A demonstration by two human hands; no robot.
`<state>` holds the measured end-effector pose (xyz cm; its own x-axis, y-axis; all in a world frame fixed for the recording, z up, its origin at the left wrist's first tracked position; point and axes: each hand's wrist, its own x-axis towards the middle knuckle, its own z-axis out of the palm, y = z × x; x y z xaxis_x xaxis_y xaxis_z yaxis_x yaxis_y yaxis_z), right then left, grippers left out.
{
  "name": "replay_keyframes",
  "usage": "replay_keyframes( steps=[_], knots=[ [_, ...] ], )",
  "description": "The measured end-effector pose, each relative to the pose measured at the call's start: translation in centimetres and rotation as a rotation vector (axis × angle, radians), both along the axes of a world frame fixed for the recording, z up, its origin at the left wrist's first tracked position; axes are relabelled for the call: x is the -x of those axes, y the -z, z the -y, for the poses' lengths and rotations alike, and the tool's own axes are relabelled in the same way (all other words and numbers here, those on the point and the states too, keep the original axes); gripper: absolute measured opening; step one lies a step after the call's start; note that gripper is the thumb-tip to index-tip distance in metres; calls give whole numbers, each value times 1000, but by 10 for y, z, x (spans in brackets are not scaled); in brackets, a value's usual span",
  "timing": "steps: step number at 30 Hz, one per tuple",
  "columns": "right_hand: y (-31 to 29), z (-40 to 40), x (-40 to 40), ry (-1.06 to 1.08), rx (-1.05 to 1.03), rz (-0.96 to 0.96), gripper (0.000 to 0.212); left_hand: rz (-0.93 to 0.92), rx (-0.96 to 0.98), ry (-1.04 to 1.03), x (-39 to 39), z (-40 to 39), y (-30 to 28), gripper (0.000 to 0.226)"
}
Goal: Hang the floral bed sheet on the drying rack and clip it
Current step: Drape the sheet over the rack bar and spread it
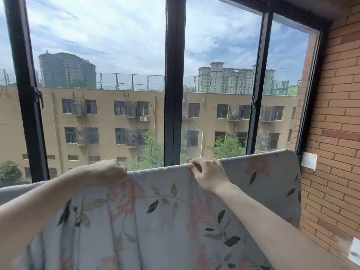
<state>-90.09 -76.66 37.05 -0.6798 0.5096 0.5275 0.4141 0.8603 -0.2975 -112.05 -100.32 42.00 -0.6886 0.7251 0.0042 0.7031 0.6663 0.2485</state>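
In front of the big black-framed window (174, 78), the left hand (109, 170) and right hand (208, 175) are both pinching the top edge of the grey cotton bed sheet with pink flowers (165, 221), holding it up.

The floral sheet (194, 221) drapes over a bar — probably the rack (hidden beneath the fold).

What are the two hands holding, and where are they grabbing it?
Both hold the floral bed sheet by its top edge: the left hand grips it, and the right hand pinches it further right.
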Motion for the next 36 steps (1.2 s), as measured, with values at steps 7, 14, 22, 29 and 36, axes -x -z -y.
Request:
replay_keyframes(
  steps=[7,14,22,29,36],
  knots=[
    [-2,-24,-5,-207,93,-83,33,-221,-174,251,-90,-67,-5,29],
    [0,-113,-74,-219,63,-107,38,-294,-81,215,-142,-177,8,39],
    [11,-266,-164,126,98,-221,39,-366,-54,16,-154,-215,19,69],
    [17,-313,-168,150,86,-109,37,-303,46,103,-186,-260,4,55],
    [11,-306,-165,118,84,-67,34,-298,-46,322,-233,-366,12,38]
  ],
)
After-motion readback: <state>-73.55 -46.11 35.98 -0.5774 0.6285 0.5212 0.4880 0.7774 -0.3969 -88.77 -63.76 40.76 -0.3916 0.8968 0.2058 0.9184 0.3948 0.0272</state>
